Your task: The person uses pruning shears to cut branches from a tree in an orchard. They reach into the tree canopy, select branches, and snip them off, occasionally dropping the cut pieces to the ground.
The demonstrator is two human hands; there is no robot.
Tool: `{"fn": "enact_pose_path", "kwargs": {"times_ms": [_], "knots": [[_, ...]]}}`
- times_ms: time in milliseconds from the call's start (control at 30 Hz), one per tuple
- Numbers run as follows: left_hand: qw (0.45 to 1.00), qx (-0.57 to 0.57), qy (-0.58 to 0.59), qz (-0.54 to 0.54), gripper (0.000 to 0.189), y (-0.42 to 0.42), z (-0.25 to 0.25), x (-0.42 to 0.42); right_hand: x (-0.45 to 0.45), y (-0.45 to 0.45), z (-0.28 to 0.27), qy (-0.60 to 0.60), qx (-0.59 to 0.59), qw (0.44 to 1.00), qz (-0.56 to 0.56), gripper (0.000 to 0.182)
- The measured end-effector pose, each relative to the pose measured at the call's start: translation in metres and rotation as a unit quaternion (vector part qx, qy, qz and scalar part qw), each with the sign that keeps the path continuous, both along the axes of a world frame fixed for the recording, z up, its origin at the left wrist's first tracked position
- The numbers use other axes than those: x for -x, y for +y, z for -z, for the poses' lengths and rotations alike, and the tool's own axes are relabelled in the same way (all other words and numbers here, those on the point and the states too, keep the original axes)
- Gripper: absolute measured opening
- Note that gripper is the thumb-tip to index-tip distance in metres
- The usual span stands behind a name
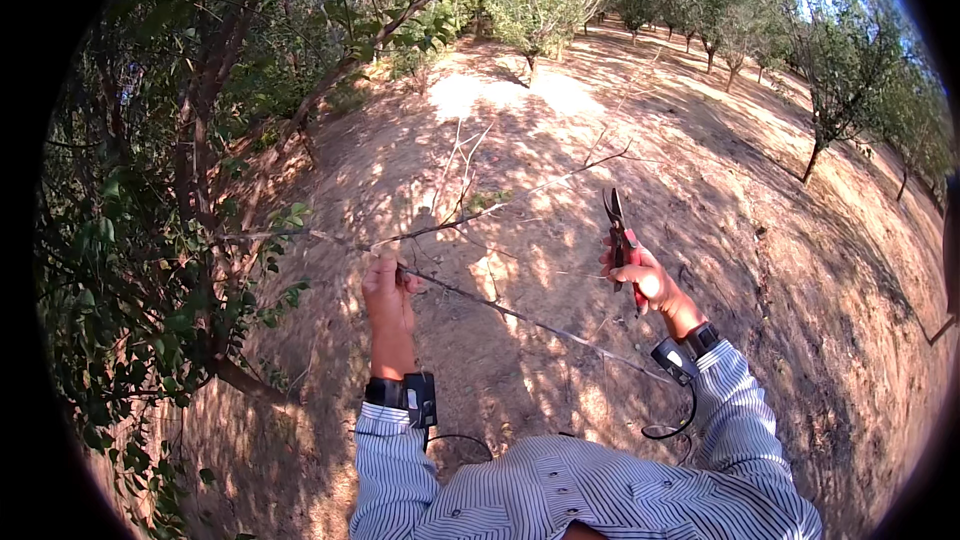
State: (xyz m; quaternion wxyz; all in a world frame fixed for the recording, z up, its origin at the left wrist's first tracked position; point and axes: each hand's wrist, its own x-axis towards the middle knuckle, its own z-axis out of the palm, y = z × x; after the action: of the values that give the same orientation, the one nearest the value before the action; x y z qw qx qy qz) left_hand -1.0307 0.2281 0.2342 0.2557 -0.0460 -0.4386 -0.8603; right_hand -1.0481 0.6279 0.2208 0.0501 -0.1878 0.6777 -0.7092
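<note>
My left hand is closed around a thin, bare, forked branch, near where it divides. One arm of the branch runs down to the right towards my right forearm; another reaches up and away to the right, with fine twigs on it. In my right hand is a pair of pruning shears with red handles. Their dark blades point upward and stand slightly apart, with nothing visible between them. Both wrists carry black straps with small boxes and cables.
Close on the left stands a leafy tree, one of its limbs arching overhead. A low stub of branch juts out at the lower left. Dry ground slopes around me, with rows of small trees at the upper right.
</note>
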Motion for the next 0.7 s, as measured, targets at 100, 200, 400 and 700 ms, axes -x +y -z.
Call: {"fn": "enact_pose_path", "kwargs": {"times_ms": [100,200,400,700], "knots": [[1.000,-0.002,0.000,0.004,0.022,-0.004,0.005,0.000,0.008,0.004,-0.011,0.005,-0.031,0.999,-0.023,0.061],[1.000,-0.003,0.008,0.005,0.020,-0.005,0.002,-0.007,0.014,0.003,-0.043,0.007,-0.036,0.998,-0.049,0.062],[1.000,-0.012,-0.002,0.007,0.018,-0.005,0.007,-0.015,0.040,0.027,-0.081,0.064,-0.057,0.987,-0.136,0.064],[0.999,0.033,0.003,0.016,0.025,-0.006,0.002,-0.028,0.024,0.045,-0.129,0.145,-0.353,0.915,-0.132,0.041]]}}
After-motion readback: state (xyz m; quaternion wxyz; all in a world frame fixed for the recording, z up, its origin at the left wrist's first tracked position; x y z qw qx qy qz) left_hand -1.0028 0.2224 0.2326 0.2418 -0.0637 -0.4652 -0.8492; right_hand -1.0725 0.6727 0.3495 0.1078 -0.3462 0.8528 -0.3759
